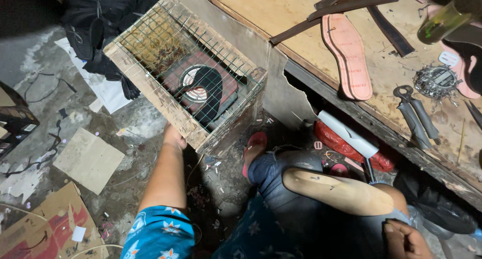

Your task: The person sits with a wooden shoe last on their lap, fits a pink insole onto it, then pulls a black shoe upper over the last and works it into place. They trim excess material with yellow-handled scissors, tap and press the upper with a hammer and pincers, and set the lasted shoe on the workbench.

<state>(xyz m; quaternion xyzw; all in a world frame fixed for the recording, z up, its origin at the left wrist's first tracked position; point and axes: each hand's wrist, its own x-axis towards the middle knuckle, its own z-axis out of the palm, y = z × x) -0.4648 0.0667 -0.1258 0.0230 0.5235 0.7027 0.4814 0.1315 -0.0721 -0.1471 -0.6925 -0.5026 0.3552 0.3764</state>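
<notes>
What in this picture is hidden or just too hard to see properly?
- Left hand: its fingers are tucked under the wooden box topped with wire mesh, so the grip is unseen.
- Right hand: cut off by the bottom edge.
- Red heater with black shoe piece: partly screened by the mesh.
- Greenish bottle: blurred, top right.
- Space under the workbench: dark.

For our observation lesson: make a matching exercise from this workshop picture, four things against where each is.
Things:
1 left hand
2 tan shoe sole
3 pink insole
4 pliers

Places:
A lying on the workbench beside dark straps
B on the person's knee
C at the wire-topped wooden box's lower corner
D near the workbench's front edge, handles toward the camera

Pairs: 1-C, 2-B, 3-A, 4-D
</notes>
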